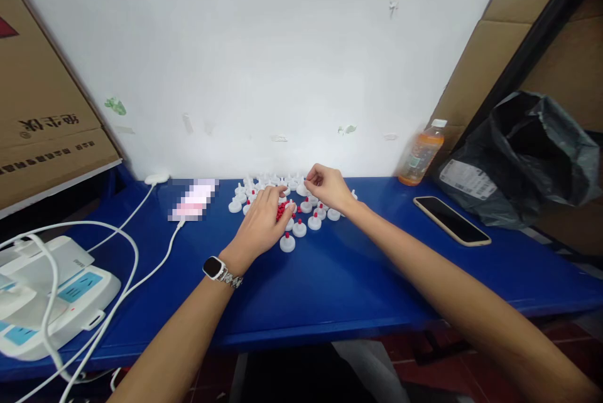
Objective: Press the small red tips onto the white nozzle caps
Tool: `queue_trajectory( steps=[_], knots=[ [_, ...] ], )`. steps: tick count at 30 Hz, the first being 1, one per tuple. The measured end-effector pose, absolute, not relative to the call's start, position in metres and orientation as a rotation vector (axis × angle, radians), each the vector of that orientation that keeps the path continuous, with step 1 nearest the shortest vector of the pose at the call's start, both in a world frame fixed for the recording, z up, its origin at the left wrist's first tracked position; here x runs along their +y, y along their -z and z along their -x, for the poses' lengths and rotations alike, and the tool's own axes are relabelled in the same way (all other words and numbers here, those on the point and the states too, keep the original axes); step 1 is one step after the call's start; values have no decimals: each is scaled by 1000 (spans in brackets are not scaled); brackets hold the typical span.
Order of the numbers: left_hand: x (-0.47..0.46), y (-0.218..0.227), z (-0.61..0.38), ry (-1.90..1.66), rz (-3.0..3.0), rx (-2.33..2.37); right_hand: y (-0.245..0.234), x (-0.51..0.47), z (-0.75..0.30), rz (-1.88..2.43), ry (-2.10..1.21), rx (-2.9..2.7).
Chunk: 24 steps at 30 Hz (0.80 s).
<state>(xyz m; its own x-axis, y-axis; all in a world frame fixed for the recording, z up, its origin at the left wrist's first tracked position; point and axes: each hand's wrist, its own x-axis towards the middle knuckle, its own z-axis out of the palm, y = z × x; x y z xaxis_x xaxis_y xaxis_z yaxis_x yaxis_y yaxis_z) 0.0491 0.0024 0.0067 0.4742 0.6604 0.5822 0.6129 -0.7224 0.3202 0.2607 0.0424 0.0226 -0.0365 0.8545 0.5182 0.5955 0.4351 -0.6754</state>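
Note:
A cluster of white nozzle caps, round bases with thin spouts, stands on the blue table. Several in front have red tips on their spouts; many at the back are plain white. Over a heap of small red tips lies my left hand, thumb and fingers apart, partly hiding the heap and the caps around it. My right hand is at the back of the cluster, thumb and forefinger pinched at a white nozzle cap. Those fingertips partly cover its spout.
To the left are a white power strip with looping cables and a pixelated phone-like item. An orange drink bottle, a phone and a dark plastic bag sit right. A white wall borders the table's back.

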Motion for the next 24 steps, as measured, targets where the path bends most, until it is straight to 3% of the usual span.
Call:
queue_trajectory(
  steps=[7,16,24],
  knots=[
    [-1,-6,-52,-1050,-2669,1128,-12,65,-257,1450,-195,-2083],
    [1,-8,-53,-1030,-2674,1156,-23,91,-257,1824,-51,-2009],
    [3,-8,-49,-1151,-2633,1213,-36,53,-250,1430,-226,-1764]
  ],
)
